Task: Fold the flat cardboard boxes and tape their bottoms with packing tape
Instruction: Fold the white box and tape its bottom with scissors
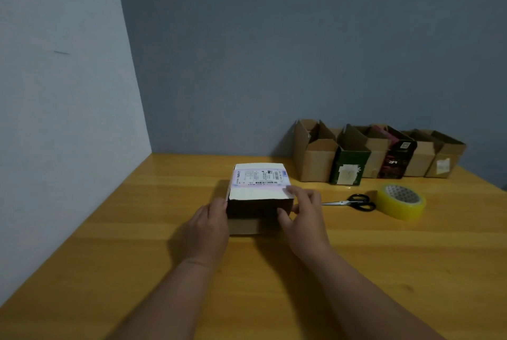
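Note:
A small cardboard box with a white top and a shipping label lies on the wooden table, its open end facing me and a flap lying flat in front. My left hand presses against the box's left side with fairly straight fingers. My right hand grips the box's right front corner, fingers on top and thumb on the front edge. A roll of yellowish packing tape lies to the right on the table.
Black-handled scissors lie between the box and the tape. A row of several folded open boxes stands along the back wall at the right. A pale wall runs along the table's left edge.

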